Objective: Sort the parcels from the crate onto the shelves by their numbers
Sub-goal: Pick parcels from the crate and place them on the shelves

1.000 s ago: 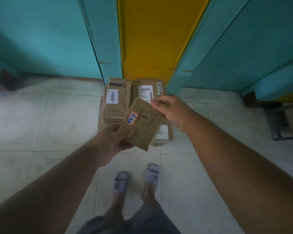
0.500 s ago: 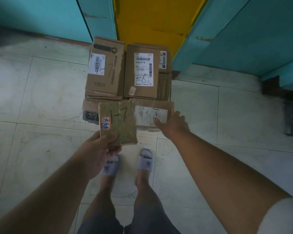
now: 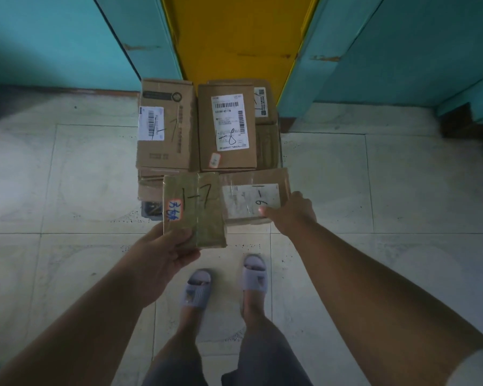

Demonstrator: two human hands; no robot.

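Crate (image 3: 151,210): only a dark corner is seen under the stacked boxes, low left of the pile.

Left hand (image 3: 162,254): the flat parcel marked 1-7 (image 3: 195,210) is held by its near edge, thumb on top, fingers curled under. It is held above the pile, not resting on it. This grip should be left alone while the other hand works.

Pile: box marked 1-7 (image 3: 165,126) at the back left, box marked 1-8 (image 3: 226,126) beside it, parcel marked 1-6 (image 3: 251,201) in front.

Right hand (image 3: 290,215): fingers are wrapped round the near right corner of the 1-6 parcel, thumb on its label. Whether it is lifted yet cannot be told.

Step judged: the 1-6 parcel is being picked up. A straight lift is advised so the 1-8 box behind is not dragged. The number should be kept face up and read before shelving. The two parcels go to different slots, so they should not be stacked together.
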